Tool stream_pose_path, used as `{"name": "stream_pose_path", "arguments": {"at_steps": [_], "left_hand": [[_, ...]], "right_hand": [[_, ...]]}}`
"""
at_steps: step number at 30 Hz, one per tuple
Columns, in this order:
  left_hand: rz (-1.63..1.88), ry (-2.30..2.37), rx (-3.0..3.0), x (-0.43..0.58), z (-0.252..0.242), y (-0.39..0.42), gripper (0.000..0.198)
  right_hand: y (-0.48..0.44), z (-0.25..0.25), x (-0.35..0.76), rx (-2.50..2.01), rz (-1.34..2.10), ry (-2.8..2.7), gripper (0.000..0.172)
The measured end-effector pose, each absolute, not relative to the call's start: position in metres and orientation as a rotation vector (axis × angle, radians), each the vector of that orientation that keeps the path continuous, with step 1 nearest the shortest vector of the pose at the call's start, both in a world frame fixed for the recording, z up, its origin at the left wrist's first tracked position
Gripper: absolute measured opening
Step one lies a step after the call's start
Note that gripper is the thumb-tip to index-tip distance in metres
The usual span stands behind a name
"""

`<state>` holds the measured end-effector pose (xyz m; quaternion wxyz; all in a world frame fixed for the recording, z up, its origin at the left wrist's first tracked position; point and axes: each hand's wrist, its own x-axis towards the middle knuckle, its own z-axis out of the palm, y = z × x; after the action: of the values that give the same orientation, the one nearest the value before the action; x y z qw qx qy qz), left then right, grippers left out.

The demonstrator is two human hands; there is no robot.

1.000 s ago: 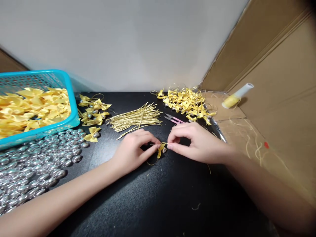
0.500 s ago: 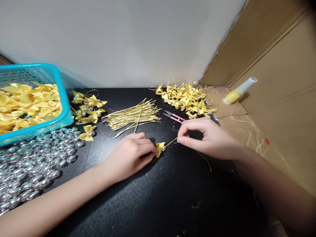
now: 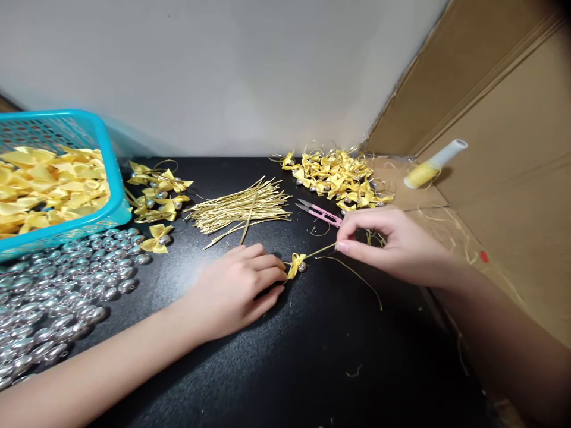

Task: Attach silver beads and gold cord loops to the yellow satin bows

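Observation:
My right hand (image 3: 379,244) pinches the end of a yellow thread (image 3: 322,251) between thumb and forefinger. That thread runs left to a small yellow ribbon bow (image 3: 295,266) with a round silver bead (image 3: 302,267) beside it. My left hand (image 3: 250,285) lies low over the black tabletop, fingers curled and closed at the bow's left side. Short stretches of gold cord show between the left fingertips and the bow; the grip itself is partly hidden. A loose length of thread (image 3: 357,272) curves over the table below my right hand.
Gold cords (image 3: 243,208) lie bundled behind my left hand. Pink thread snips (image 3: 321,213) rest near a pile of beaded bows (image 3: 336,175). At left are a turquoise basket (image 3: 116,184) of ribbon bows and many silver beads (image 3: 66,303). A thread spool (image 3: 423,174) stands on cardboard at right.
My right hand has moved right and slightly up, drawing the thread out straighter. The bow has shifted a little right, out from the left fingertips.

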<state>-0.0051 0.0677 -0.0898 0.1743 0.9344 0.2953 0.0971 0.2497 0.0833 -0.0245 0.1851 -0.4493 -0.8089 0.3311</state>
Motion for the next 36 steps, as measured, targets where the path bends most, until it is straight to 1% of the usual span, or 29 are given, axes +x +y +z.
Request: {"name": "stream_pose_path", "arguments": {"at_steps": [6, 9, 13, 16, 20, 27, 36], "left_hand": [[0.371, 0.762, 2.689, -0.011, -0.095, 0.064, 0.028], [0.530, 0.775, 2.566, -0.014, -0.093, 0.066, 0.026], [0.696, 0.997, 2.339, -0.008, -0.086, 0.076, 0.018], [0.646, 1.067, 2.277, 0.001, -0.083, 0.085, 0.013], [0.535, 0.964, 2.224, 0.013, -0.086, 0.095, 0.010], [0.506, 0.900, 2.149, 0.021, -0.088, 0.100, 0.013], [0.447, 0.839, 2.202, 0.020, -0.094, 0.100, 0.012]], "right_hand": [[0.083, -0.026, 0.251, -1.294, 0.931, -2.302, 0.013], [0.082, -0.028, 0.251, -1.284, 0.943, -2.326, 0.013], [0.082, -0.027, 0.249, -1.268, 0.942, -2.332, 0.014], [0.082, -0.026, 0.248, -1.254, 0.924, -2.340, 0.014], [0.084, -0.026, 0.247, -1.227, 0.922, -2.349, 0.012], [0.087, -0.026, 0.248, -1.228, 0.910, -2.330, 0.012], [0.090, -0.021, 0.252, -1.259, 0.856, -2.319, 0.014]]}}
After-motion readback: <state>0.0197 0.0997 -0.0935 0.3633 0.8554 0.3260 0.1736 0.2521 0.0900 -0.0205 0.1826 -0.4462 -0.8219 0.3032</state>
